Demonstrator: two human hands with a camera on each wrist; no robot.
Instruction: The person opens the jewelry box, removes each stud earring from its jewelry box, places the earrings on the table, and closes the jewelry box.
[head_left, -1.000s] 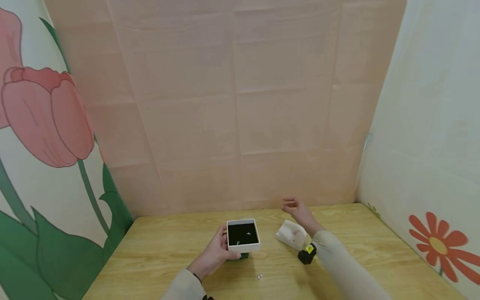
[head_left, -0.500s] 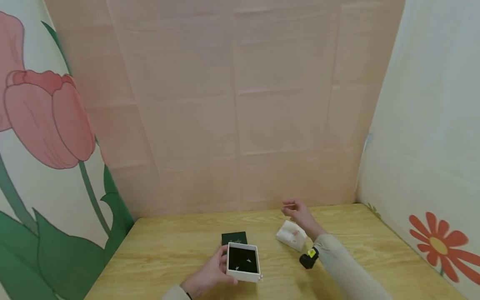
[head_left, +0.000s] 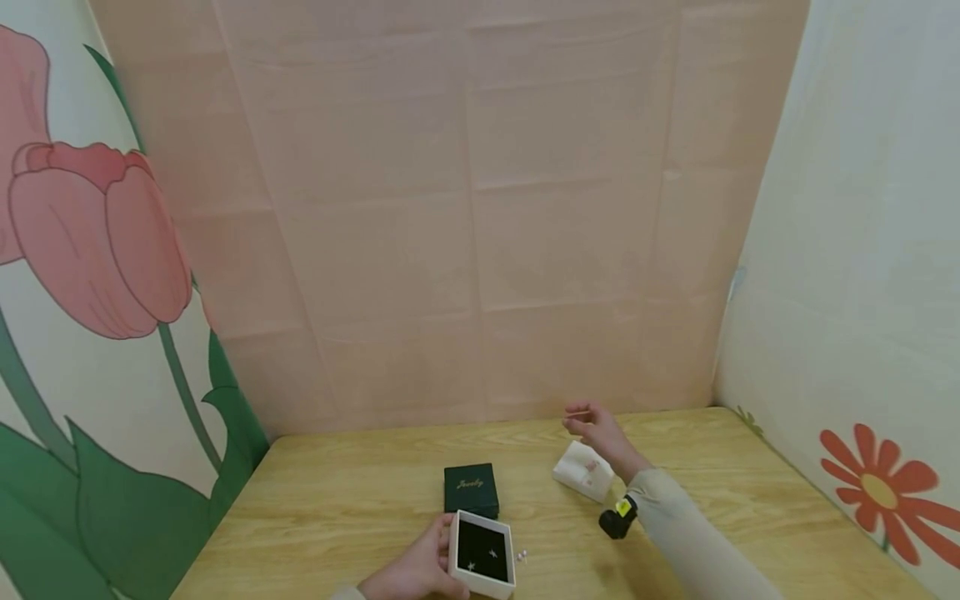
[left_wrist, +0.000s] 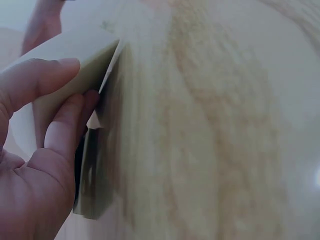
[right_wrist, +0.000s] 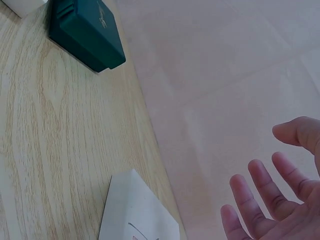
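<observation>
My left hand (head_left: 420,565) grips the near-left side of a small white open box (head_left: 491,587), thumb in front. A black insert (head_left: 482,537) fills the box, with two small silvery star-like pieces on it. In the left wrist view, the thumb and fingers pinch the box's wall (left_wrist: 75,45). Just behind it a dark green jewelry box (head_left: 471,493) with gold lettering sits on the table. My right hand (head_left: 600,429) is raised, fingers loosely bent and holding nothing, past a white packet (head_left: 581,468) with a pinkish print.
A small pair of pinkish beads (head_left: 522,555) lies right of the white box. The wood-grain table (head_left: 337,492) ends at a pinkish cloth backdrop (head_left: 480,250). A black wrist camera with a yellow mark (head_left: 619,518) is strapped to my right wrist.
My left hand has drawn the white box toward me and lower, uncovering the green box behind it. My right hand has hardly moved.
</observation>
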